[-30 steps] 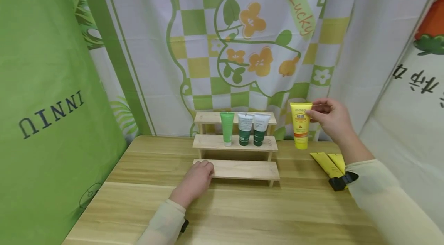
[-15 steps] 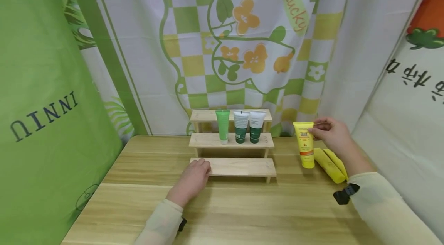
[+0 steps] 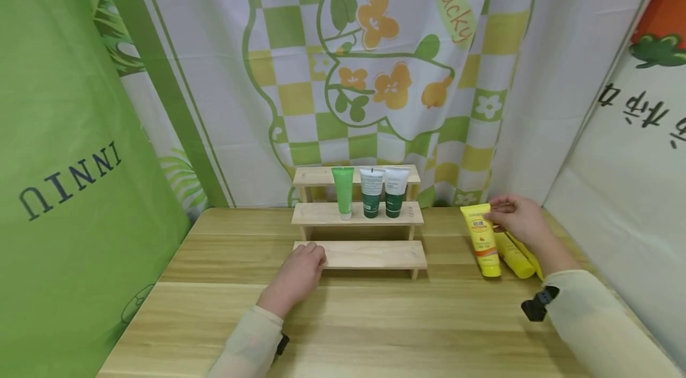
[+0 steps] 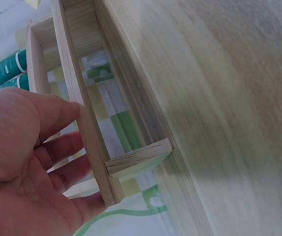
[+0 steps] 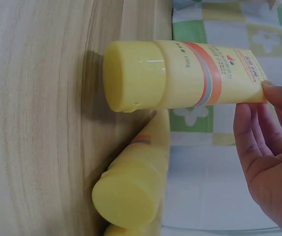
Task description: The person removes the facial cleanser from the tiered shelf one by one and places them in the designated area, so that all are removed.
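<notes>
My right hand pinches a yellow squeeze tube by its flat crimped end, thumb on one face. The tube hangs cap down, tilted slightly, its cap close over the table. Two more yellow tubes lie just beside it, partly behind my hand in the head view. My left hand grips the left end of the lowest step of a three-tier wooden display stand; in the left wrist view the thumb lies on the board's edge. On the middle tier stand a green tube and two white-and-green tubes.
The stand is at the back of a wood-grain table, in front of a checked curtain. Green fabric hangs on the left, and a white printed curtain hangs close to my right arm.
My right hand has lowered the yellow tube and moved it slightly right, down beside the lying tubes. The left hand has stayed on the stand; the head view has shifted a little.
</notes>
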{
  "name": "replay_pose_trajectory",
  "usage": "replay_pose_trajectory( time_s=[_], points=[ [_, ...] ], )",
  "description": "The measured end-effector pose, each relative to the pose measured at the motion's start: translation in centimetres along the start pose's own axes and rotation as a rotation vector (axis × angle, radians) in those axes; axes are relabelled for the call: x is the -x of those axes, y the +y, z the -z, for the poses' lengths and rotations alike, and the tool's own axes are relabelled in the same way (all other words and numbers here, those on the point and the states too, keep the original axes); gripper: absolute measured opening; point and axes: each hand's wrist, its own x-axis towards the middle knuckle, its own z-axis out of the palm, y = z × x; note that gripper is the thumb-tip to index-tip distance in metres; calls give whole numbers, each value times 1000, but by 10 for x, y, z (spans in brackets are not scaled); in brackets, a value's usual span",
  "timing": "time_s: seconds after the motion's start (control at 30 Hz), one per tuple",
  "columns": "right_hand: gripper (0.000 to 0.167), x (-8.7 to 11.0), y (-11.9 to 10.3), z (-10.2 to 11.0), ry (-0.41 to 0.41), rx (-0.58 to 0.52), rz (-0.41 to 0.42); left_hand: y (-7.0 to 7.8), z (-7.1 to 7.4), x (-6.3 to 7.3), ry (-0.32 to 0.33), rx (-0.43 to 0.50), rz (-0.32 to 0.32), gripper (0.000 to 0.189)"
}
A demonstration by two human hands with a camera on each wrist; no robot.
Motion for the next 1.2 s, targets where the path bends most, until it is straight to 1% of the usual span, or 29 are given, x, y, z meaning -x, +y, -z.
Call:
replay_pose_trajectory(
  time_s=[0.13, 0.27, 0.4, 0.6, 0.73, 0.9, 1.0, 1.2],
  points=[
    [48, -1, 5, 0, -24, -16, -28, 0, 1, 0, -8, 2, 1, 13],
    [47, -4, 7, -1, -41, -18, -37, 0, 2, -1, -17, 0, 1, 13],
    [46, -10, 11, -3, -57, 6, -43, 0, 2, -1, -15, -5, -2, 12],
    [47, -20, 24, -8, -58, 50, -84, -1, 1, 0, -11, -2, -7, 15],
    [47, -26, 31, -11, -49, 68, -81, -2, 0, 0, -20, 0, -4, 15],
    [48, -29, 35, -12, -54, 99, -97, -2, 0, 0, -47, 12, 18, 12],
    [47, -30, 37, -13, -50, 112, -115, -2, -1, 0, -46, 17, 20, 13],
    [46, -31, 42, -15, -55, 110, -121, -2, -1, 0, -31, 12, 21, 14]
  ],
)
